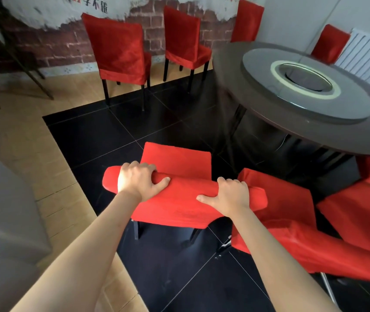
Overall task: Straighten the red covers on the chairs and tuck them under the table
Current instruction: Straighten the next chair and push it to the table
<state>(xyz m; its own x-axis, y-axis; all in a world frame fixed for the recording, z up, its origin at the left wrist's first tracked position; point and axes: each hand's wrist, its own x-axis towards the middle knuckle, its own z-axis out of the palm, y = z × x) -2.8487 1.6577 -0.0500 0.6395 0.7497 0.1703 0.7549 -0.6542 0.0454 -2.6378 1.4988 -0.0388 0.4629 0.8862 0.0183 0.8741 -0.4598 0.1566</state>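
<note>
Both hands grip the top of a red-covered chair (177,194) that stands just in front of the round table (269,122), not yet under it. The left hand (137,180) and right hand (230,194) curl their fingers over the backrest.

Wall (51,45): painted red brick, white above.
Radiator (368,57): white, ribbed, far right.
Floor (116,136): black tiles, tan border.

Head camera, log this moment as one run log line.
left hand: grips chair backrest top | right hand: grips same backrest | chair: not under table | step: tuck pending
</note>
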